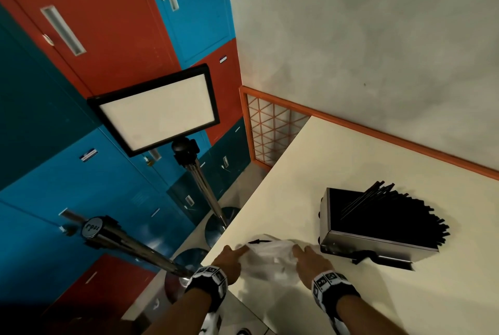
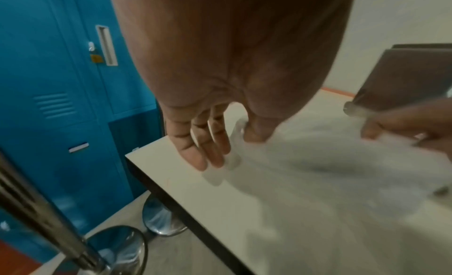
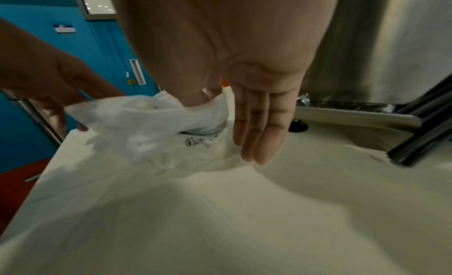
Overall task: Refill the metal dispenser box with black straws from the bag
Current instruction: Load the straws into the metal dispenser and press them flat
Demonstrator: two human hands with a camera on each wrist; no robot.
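The metal dispenser box (image 1: 364, 240) lies on the cream table (image 1: 405, 302), open side up, with black straws (image 1: 399, 213) fanned out over its far right edge. A few straws (image 1: 363, 257) stick out at its front lip. A crumpled clear plastic bag (image 1: 270, 253) lies left of the box, held between both hands. My left hand (image 1: 237, 251) pinches the bag's left edge with thumb and forefinger (image 2: 234, 143). My right hand (image 1: 299, 251) pinches the bag's right side (image 3: 220, 114); its other fingers (image 3: 257, 140) stay straight. The bag (image 3: 151, 124) looks limp, its contents unclear.
The table's left edge (image 2: 156, 174) is close by my left hand. Beyond it stand metal stanchion posts (image 1: 129, 245), a framed sign (image 1: 156, 110) and blue and red lockers (image 1: 81, 37). An orange rail (image 1: 405, 137) runs along the wall behind the table.
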